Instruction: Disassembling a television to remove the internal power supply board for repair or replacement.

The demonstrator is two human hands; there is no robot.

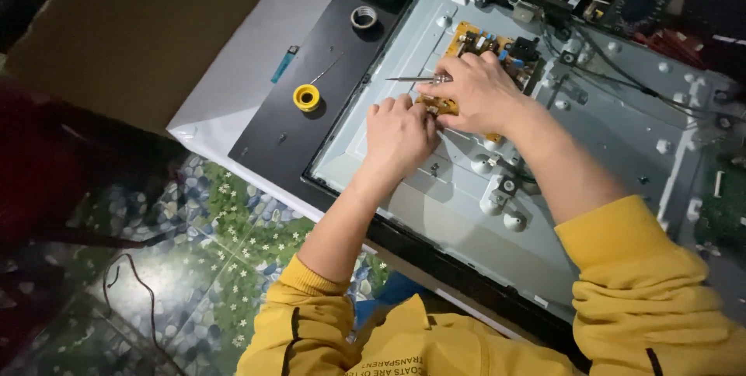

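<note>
I see my right hand [478,92] clamp its grip on a thin metal tool [416,78], tip left, over the yellow circuit board [486,50] on the panel [435,151]. My left hand [400,131], fingers curled, pins the board's near edge steady.

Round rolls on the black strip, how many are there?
2: a yellow spool near the left hand, and a grey tape roll farther up the strip. More may be hidden.
</note>
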